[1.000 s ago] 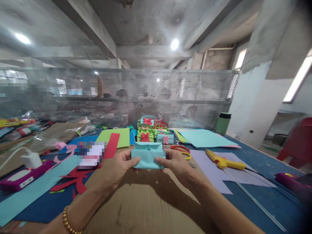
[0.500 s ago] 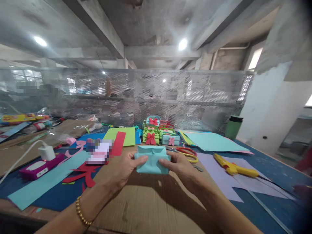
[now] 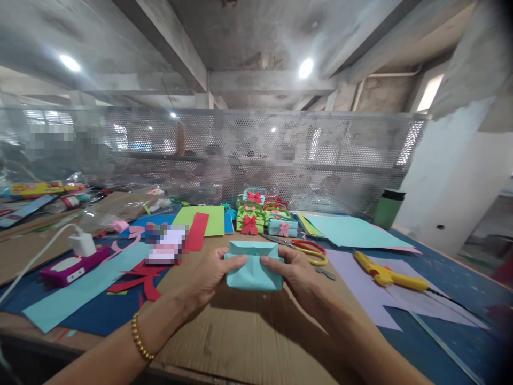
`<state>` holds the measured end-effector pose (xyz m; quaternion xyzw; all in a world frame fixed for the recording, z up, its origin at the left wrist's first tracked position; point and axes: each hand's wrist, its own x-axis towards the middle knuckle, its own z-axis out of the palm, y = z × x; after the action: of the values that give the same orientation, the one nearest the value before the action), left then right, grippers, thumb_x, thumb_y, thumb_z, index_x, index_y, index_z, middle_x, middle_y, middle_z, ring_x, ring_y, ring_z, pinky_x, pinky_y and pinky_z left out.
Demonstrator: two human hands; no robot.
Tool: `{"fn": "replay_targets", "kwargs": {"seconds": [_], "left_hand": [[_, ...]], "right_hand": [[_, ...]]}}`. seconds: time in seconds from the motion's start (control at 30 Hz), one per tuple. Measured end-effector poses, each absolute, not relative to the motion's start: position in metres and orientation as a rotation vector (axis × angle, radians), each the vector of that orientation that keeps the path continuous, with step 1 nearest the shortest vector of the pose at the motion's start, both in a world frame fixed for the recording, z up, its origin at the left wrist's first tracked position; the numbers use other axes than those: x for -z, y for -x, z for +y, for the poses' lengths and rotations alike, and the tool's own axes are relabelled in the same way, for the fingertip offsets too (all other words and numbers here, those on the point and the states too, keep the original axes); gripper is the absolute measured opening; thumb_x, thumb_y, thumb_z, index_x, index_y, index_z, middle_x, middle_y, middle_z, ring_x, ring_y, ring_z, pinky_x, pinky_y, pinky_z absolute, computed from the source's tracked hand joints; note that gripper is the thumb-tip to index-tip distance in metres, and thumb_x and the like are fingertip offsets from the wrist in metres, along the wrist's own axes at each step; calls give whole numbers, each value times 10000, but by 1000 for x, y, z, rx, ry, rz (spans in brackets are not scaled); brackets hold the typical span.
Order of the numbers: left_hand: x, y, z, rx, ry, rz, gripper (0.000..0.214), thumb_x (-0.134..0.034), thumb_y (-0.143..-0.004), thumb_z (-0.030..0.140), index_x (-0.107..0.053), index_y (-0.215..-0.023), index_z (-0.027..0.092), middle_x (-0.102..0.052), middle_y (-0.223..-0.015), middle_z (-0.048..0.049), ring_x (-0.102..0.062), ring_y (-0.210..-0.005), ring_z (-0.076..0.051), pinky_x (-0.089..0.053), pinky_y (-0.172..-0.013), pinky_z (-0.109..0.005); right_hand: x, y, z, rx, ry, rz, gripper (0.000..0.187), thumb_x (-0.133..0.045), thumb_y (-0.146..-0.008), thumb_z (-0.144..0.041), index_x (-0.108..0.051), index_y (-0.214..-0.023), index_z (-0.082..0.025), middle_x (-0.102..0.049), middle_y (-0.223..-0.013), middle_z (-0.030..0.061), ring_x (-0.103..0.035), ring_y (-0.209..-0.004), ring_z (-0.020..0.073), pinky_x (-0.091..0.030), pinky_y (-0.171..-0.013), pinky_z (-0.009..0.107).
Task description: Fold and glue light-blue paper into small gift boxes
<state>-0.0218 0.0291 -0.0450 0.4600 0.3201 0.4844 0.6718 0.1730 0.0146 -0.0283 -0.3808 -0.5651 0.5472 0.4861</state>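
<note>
Between my two hands is a light blue folded paper pouch (image 3: 254, 275), held above a brown cardboard sheet (image 3: 240, 331). My left hand (image 3: 214, 271) pinches its left side, thumb on the front face and fingers behind. On the right side my right hand (image 3: 294, 270) grips it the same way, the thumb pressing near the top of the front. A flap stands up behind the front fold. Just beyond the right hand lie scissors (image 3: 310, 251) with red and yellow handles. Small finished paper bags with bows (image 3: 249, 222) stand in a cluster behind the pouch.
At right, a yellow glue gun (image 3: 388, 274) rests on lilac paper (image 3: 352, 278). Light blue sheets (image 3: 352, 231) and a green bottle (image 3: 388, 208) are farther back. To the left are red paper scraps (image 3: 140, 280), a purple power strip (image 3: 76, 267) and green paper (image 3: 214, 219). A perforated metal screen (image 3: 340, 144) borders the table.
The pouch's front flap now lies flatter and smoother under both thumbs. The right thumb has shifted slightly up the front. The camera view has moved a little.
</note>
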Motion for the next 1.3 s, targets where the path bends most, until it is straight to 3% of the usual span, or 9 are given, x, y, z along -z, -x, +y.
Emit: {"fn": "replay_targets", "kwargs": {"seconds": [0.23, 0.53, 0.73, 0.87, 1.1, 1.2, 1.3], "left_hand": [[55, 24, 38, -1131, -1037, 742, 311, -886, -653, 313, -760, -865, 123, -756, -781, -73, -651, -642, -150, -501, -609, -239], [56, 24, 38, -1117, -1047, 768, 391, -897, -640, 302, -737, -957, 138, -762, -791, -74, -686, -673, -179, -538, -639, -275], [57, 25, 37, -1129, -1102, 799, 329, -875, -666, 295, -753, -924, 130, -764, -784, -68, -658, -626, -166, -488, -590, -254], [56, 24, 34, -1134, -1121, 803, 252, -859, -686, 281, -755, -859, 131, -749, -742, -50, -618, -581, -146, -436, -548, -235], [52, 22, 36, -1110, -1070, 737, 322, -850, -670, 296, -751, -929, 132, -753, -802, -79, -677, -722, -194, -522, -688, -290], [51, 25, 37, -1123, -1059, 740, 289, -836, -662, 276, -747, -897, 133, -738, -778, -60, -649, -660, -155, -502, -633, -256], [49, 28, 37, -1136, -1075, 740, 283, -805, -636, 221, -750, -899, 133, -721, -767, -39, -612, -620, -122, -460, -579, -220]], "right_hand": [[32, -171, 18, -1282, 918, -1395, 260, -839, -698, -407, -757, -836, -204, -709, -786, 19, -567, -667, 152, -440, -636, 279], [31, -170, 13, -1364, 908, -1380, 284, -840, -699, -403, -728, -875, -210, -709, -823, 19, -595, -687, 149, -467, -654, 272], [25, -168, 9, -1350, 949, -1372, 314, -705, -825, -549, -695, -794, -237, -673, -768, 30, -584, -660, 173, -463, -629, 300], [32, -168, 15, -1241, 1005, -1349, 278, -795, -741, -495, -712, -755, -230, -679, -753, 36, -567, -642, 183, -456, -608, 314], [35, -170, 17, -1164, 962, -1443, 286, -781, -747, -465, -783, -862, -203, -698, -756, 28, -544, -642, 151, -423, -583, 278], [35, -171, 20, -1094, 943, -1501, 290, -771, -740, -427, -808, -946, -226, -714, -772, 17, -552, -675, 161, -432, -623, 294], [33, -173, 23, -1006, 930, -1558, 214, -750, -732, -357, -824, -913, -269, -733, -779, 9, -566, -705, 176, -440, -661, 310]]}}
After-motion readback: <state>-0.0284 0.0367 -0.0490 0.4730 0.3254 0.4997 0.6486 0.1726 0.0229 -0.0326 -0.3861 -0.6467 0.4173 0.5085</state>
